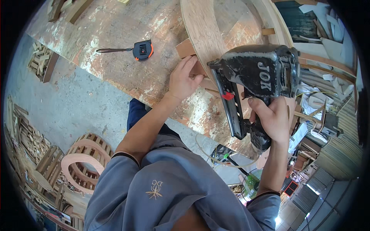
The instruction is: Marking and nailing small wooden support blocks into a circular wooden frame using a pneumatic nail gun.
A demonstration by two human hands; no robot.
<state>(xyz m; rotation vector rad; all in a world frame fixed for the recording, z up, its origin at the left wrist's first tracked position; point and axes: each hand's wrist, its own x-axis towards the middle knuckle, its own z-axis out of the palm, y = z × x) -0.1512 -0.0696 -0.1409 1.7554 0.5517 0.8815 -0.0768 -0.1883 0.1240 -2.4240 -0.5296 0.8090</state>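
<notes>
My right hand is wrapped round the grip of a black nail gun. The gun's nose rests at the edge of a curved plywood piece, though the exact contact is hard to see. Its slanted magazine carries a red part. At the plywood's near-left edge, my left hand has its fingers closed on a small reddish-brown wood block, which the plywood partly covers. Left of that hand, a black and orange tape measure with a wrist strap lies on the worn workbench.
A slatted round wooden frame stands on the floor at lower left, near piled offcuts. Wood strips lie at the bench's far left. A pale hose loops below the gun, near a green fan. Scraps crowd the right.
</notes>
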